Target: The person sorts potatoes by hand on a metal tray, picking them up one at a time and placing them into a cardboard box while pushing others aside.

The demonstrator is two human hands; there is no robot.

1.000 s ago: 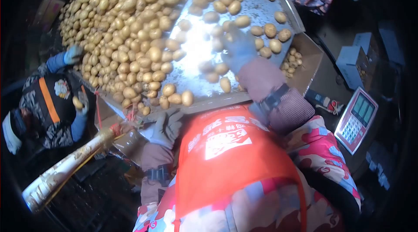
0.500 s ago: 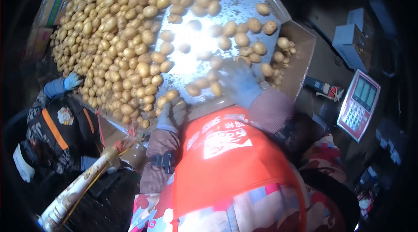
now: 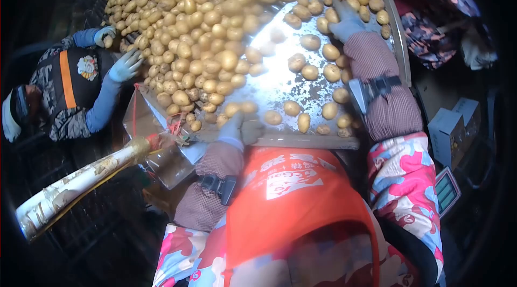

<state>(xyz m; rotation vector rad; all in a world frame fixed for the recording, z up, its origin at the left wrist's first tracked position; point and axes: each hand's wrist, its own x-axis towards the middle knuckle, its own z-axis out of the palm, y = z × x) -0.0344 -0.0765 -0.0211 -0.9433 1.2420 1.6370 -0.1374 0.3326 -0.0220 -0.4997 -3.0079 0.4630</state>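
Many yellow potatoes (image 3: 186, 50) are heaped on the left and back of a metal sorting table (image 3: 301, 90). Loose potatoes lie scattered over its bright surface. My right hand (image 3: 347, 22), in a blue-grey glove, reaches far over the right side. Its fingers are stretched out against potatoes, and none is seen gripped. At the near edge rests my left hand (image 3: 242, 128), also gloved and slightly blurred. Its fingers are apart beside a few potatoes, with nothing visible in them.
A co-worker (image 3: 70, 82) at the left has gloved hands by the heap, one holding a potato. Another person's patterned clothing (image 3: 431, 23) shows at the far right. A white pole (image 3: 81, 187) juts in from lower left. Cardboard box (image 3: 447, 133) and scale (image 3: 446, 193) stand right.
My right hand has moved from the near right corner to the far right side. My left hand stays at the near edge. The view has shifted, and the co-worker's second hand now shows.
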